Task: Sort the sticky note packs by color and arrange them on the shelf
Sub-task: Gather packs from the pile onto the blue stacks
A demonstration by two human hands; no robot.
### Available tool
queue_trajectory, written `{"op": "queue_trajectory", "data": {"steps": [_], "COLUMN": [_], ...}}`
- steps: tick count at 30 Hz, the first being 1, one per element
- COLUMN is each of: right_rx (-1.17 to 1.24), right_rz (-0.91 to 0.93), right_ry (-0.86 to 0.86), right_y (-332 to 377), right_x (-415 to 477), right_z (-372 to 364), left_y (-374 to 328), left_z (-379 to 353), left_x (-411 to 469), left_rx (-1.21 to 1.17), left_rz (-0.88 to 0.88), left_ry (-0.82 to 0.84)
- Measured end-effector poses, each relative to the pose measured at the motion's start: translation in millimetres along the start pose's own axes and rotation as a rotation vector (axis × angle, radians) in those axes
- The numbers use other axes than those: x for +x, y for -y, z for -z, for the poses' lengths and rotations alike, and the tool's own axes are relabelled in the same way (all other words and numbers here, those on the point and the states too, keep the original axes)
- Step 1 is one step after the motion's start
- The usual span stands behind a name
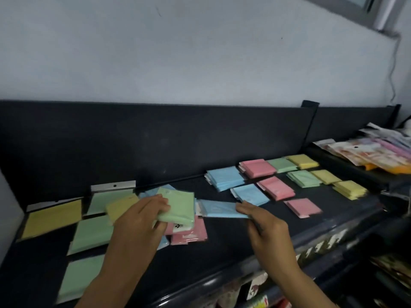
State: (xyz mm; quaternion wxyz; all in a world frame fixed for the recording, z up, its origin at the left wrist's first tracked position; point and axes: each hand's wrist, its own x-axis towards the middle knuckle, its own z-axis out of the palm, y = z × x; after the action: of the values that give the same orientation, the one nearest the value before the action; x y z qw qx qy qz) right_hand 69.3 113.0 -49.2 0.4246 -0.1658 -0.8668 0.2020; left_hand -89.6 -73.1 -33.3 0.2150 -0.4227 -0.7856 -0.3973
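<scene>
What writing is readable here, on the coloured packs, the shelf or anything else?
Nothing here is readable.
Pink pack label: a dark mark, blurred.
Green pack in the left hand: faint print, too small.
Blue pack in the right hand: no print visible.
Shelf edge tags: blurred.
Printed packets at right: blurred.

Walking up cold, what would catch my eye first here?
Two hands work at the centre of the dark shelf: the left hand grips a green sticky note pack above a mixed pile, and the right hand pinches a blue sticky note pack. Further right lie tidy sorted stacks in blue, pink, green and yellow.
</scene>
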Motion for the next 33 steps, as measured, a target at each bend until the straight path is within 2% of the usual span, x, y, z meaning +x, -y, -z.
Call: {"op": "queue_trajectory", "data": {"steps": [5, 13, 19, 29, 33], "right_rx": [0.039, 0.102, 0.153, 0.197, 0.141], "right_rz": [0.022, -0.043, 0.007, 0.087, 0.144], "right_ry": [-0.003, -0.025, 0.007, 0.096, 0.172], "right_y": [-37.5, -128.7, -177.4, -190.2, -181.0], "right_x": [-3.5, 4.6, 16.6, 67.1, 96.8], "right_z": [27.6, 112.9, 143.1, 102.8, 77.3], "left_y": [-33.2, -129.6, -179.2, -161.6, -140.5], "left_z": [-29.1, -108.5, -141.8, -146.6, -147.5], "left_x": [3.6, 9.0, 5.2, 17.1, 31.5], "left_rx": [0.036, 0.069, 0.117, 0.174, 0.186], "left_rz": [0.001, 0.0, 0.032, 0.207, 0.199], "left_ry": [-0.009, 0.015, 0.019, -0.009, -0.048]}}
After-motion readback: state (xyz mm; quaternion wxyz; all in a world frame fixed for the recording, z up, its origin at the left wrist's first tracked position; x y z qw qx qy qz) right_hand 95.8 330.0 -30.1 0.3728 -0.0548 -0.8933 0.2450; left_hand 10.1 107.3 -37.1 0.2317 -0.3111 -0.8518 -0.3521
